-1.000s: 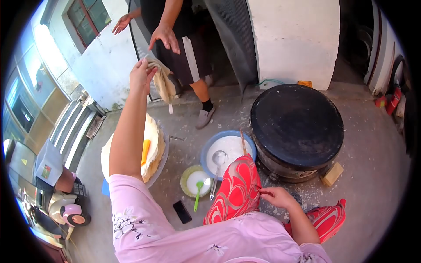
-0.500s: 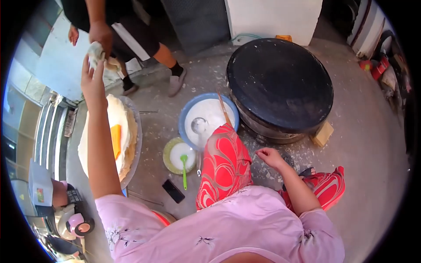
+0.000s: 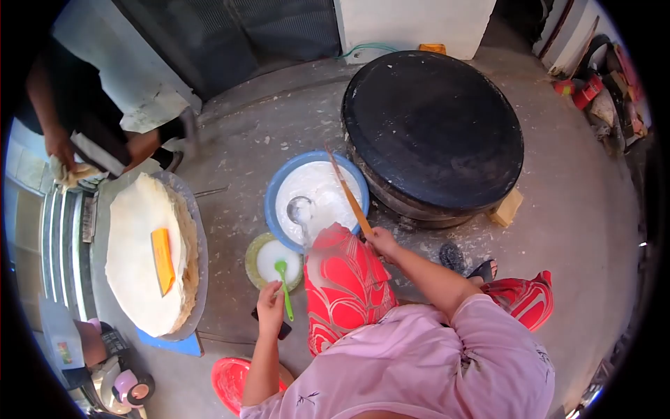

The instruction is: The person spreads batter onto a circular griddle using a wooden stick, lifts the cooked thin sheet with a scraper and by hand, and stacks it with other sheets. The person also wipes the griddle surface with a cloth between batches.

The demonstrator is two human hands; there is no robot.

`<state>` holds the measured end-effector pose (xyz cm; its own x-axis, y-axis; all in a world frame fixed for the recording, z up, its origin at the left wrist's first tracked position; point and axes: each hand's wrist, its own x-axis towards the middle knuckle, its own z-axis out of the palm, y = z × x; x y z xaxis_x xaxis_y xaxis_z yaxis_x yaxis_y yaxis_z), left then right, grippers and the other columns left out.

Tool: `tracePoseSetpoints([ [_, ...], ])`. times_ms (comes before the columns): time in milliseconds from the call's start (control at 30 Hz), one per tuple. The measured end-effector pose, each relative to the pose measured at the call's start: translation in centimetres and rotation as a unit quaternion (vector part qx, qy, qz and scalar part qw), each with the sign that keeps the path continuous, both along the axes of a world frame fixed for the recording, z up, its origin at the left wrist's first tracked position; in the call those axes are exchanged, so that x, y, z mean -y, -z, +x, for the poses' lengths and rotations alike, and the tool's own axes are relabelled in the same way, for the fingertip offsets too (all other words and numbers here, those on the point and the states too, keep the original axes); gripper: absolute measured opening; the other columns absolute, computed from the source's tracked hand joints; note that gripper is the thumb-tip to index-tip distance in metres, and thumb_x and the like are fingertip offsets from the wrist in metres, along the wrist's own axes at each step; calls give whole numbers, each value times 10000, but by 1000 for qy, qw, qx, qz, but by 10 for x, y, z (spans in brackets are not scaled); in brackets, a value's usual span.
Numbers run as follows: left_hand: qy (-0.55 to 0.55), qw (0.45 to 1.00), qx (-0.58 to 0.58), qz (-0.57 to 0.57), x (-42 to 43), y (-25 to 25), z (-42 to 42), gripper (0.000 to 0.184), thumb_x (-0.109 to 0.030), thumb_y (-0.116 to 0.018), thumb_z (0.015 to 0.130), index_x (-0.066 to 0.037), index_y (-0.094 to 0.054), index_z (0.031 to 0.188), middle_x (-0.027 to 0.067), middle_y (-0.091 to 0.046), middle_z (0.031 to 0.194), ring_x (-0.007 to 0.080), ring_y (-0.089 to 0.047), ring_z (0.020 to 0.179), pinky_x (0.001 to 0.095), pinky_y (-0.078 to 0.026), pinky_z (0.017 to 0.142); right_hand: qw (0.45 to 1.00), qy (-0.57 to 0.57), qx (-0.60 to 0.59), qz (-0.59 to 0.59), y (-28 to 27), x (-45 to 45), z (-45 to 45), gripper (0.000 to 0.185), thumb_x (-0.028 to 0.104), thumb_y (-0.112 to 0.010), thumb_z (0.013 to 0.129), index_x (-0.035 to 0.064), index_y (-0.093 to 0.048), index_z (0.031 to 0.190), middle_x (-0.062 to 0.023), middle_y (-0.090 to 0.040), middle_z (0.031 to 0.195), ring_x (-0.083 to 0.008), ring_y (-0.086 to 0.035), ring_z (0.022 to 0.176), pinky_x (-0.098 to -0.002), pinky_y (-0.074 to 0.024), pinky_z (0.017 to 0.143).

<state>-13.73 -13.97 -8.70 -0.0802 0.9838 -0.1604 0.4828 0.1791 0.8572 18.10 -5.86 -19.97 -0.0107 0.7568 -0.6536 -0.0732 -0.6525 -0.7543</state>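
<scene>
My right hand (image 3: 382, 243) is closed around the lower end of a thin wooden stick (image 3: 347, 190) just above my knee. The stick slants up over the edge of a blue basin (image 3: 273, 180) of white batter, where a metal ladle (image 3: 300, 208) rests. My left hand (image 3: 271, 309) has its fingers loosely apart beside a green long-handled utensil (image 3: 284, 283), without a visible grip on it. That utensil stands in a yellow-green bowl (image 3: 253, 262) of white liquid. A dark phone (image 3: 285, 331) lies partly behind my left hand.
A large round black griddle (image 3: 436, 129) stands ahead on the right. At left, a tall stack of thin flatbreads (image 3: 136, 251) bears an orange scraper (image 3: 162, 260). Another person's hand (image 3: 61, 150) holds a cloth (image 3: 70, 172). A red basin (image 3: 229, 380) sits by my left arm.
My left hand has come down from the cloth near the other person to beside the green utensil. My right hand has taken hold of the wooden stick. The other person has moved left with the cloth.
</scene>
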Motion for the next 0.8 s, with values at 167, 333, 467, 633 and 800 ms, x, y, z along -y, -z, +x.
tracePoseSetpoints([
  [167,-44,998,42,-32,20,42,-14,224,-71,-545,835,38,-585,1026,66,-554,1003,126,-537,849,247,-443,736,908,-65,300,285,-125,-35,42,315,105,-533,813,77,-528,1127,-119,-617,716,-215,-595,604,-345,-472,582],
  [333,-95,984,120,-93,25,59,-11,194,-53,-536,821,22,-604,986,57,-591,940,125,-535,848,247,-416,776,781,165,574,185,-140,-121,202,425,132,-391,842,87,-404,1265,-237,-605,924,-364,-596,880,-442,-464,750],
  [467,-105,981,134,-89,22,52,3,195,-57,-534,832,10,-601,1003,21,-582,895,75,-497,721,209,-414,662,805,116,575,91,-163,-134,210,366,105,-367,854,136,-454,1208,-233,-590,1003,-353,-570,964,-438,-452,774],
  [633,-102,977,152,-110,17,52,8,203,-67,-537,839,6,-600,1017,19,-590,872,76,-503,721,209,-416,657,831,-235,386,326,-154,-84,106,531,18,-474,782,249,-462,1260,-156,-610,864,-285,-590,750,-360,-456,718],
  [800,-120,983,111,-81,21,80,-8,227,-70,-534,839,7,-593,1045,64,-612,923,114,-545,806,236,-427,737,832,139,499,200,-141,-30,135,470,28,-436,828,182,-449,1272,-177,-622,913,-276,-611,783,-345,-459,727],
])
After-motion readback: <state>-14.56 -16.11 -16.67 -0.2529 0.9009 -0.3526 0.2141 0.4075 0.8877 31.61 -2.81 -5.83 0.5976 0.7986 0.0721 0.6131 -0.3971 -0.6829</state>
